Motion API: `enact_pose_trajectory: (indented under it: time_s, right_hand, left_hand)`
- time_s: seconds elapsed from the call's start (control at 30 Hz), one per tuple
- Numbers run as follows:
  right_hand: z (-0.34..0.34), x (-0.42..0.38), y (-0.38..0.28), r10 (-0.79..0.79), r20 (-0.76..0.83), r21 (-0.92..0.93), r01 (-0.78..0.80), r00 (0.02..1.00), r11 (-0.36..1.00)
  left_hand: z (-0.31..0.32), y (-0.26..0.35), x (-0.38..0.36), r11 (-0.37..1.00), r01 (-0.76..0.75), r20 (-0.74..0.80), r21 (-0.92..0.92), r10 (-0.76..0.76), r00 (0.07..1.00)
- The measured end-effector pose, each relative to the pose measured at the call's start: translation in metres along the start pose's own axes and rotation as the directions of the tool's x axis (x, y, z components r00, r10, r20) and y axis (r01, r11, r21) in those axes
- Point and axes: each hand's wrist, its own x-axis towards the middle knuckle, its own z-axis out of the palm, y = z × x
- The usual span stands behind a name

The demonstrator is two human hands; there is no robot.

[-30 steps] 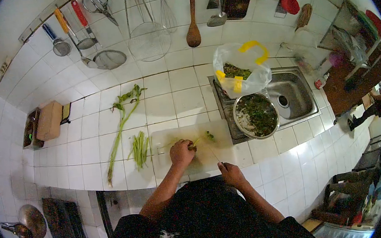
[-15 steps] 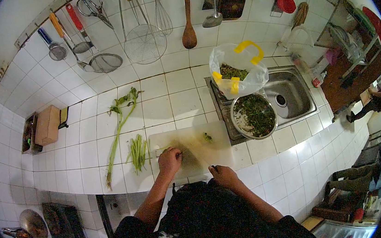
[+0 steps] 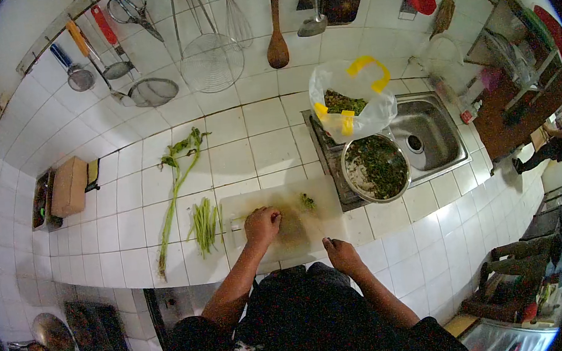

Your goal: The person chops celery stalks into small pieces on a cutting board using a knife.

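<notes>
On the left part of a pale cutting board [image 3: 327, 225], my left hand [image 3: 263, 226] is closed; what its fingers hold is hidden. Near the board's lower right corner, my right hand [image 3: 343, 254] is wrapped round the dark handle of a knife, whose blade is blurred over the board. Small cut green pieces [image 3: 307, 201] lie towards the board's upper right. Left of the board is a bundle of cut green stalks [image 3: 203, 227], with a long leafy stalk [image 3: 178, 186] beyond it.
A steel bowl of chopped greens [image 3: 376, 169] stands right of the board, by the sink [image 3: 427, 134]. Behind it is a plastic bag [image 3: 353, 98] with greens. A brown box [image 3: 70, 187] is far left. Utensils hang on the wall. People are partly visible at the right edge.
My left hand has moved right and slightly up over the board. My right hand, with the knife, has shifted right, away from my left hand.
</notes>
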Motion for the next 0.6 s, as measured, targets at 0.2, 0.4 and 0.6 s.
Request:
enact_pose_trajectory:
  time_s: [0.2, 0.4, 0.6]
  right_hand:
    - [0.006, -0.002, 0.002, 0.020, 0.014, -0.006, -0.020, 1.000, 1.000]
    - [0.009, -0.005, 0.006, -0.003, 0.001, -0.052, 0.003, 1.000, 0.999]
    - [0.016, -0.004, 0.007, -0.004, -0.007, -0.113, 0.004, 1.000, 0.994]
  left_hand:
    - [0.008, 0.007, 0.012, 0.999, -0.005, 0.000, 0.034, 0.005, 1.000]
    - [0.012, 0.002, 0.013, 0.999, -0.050, -0.015, -0.014, 0.049, 0.999]
    - [0.007, 0.006, 0.014, 0.999, -0.040, 0.025, -0.026, 0.041, 0.999]
